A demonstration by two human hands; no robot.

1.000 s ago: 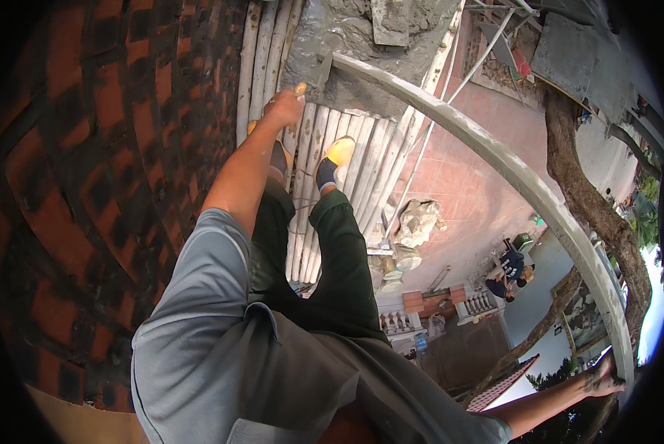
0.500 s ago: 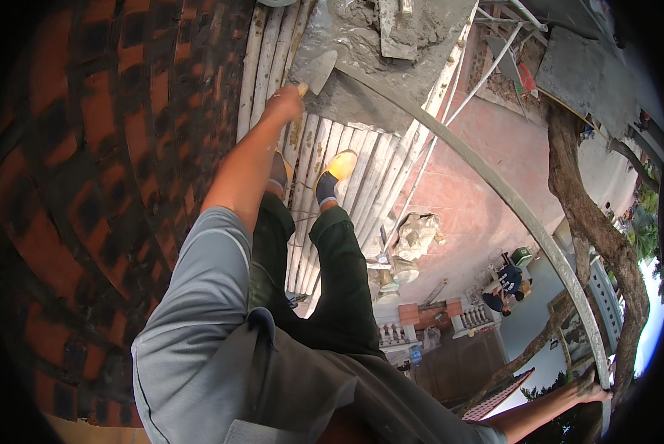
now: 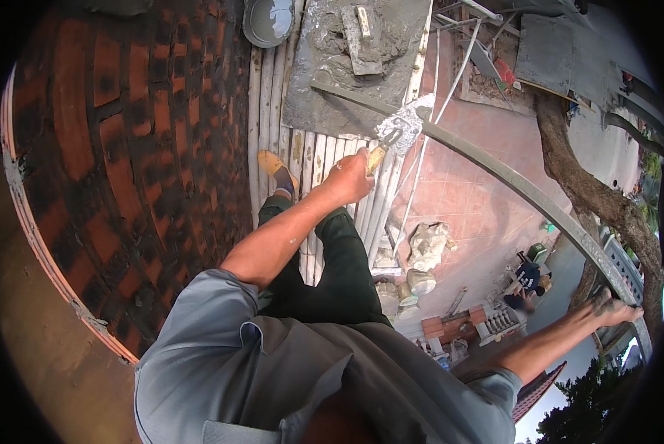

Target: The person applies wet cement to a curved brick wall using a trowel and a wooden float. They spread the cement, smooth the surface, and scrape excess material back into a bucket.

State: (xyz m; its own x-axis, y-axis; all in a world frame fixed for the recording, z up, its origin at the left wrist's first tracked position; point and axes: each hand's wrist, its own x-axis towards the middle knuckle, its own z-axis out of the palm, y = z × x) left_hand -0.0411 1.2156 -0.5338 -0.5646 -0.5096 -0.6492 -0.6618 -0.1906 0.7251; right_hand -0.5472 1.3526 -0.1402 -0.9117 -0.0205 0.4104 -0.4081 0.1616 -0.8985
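My left hand (image 3: 352, 177) is closed round the yellow handle of a trowel (image 3: 402, 127). Its blade, bright with wet grey mortar, lies against a long straightedge bar (image 3: 517, 179) and hides part of it. Out at the right, my right hand (image 3: 611, 309) grips that mortar-smeared bar near its near end. The bar's far end reaches over a board of wet mortar (image 3: 309, 111). A plastering float (image 3: 361, 41) with a pale handle rests on the mortar heap.
I stand on a platform of pale poles (image 3: 296, 159). A brick wall (image 3: 113, 148) streaked with mortar rises on the left. A bucket (image 3: 269, 21) stands beyond. Thin metal poles (image 3: 450, 89) and a tree trunk (image 3: 568, 152) are at right; a person (image 3: 526, 277) is below.
My left hand has brought the trowel from the mortar board rightward to the bar, its blade now mortar-coated. My right hand and the bar's near end appear higher in view.
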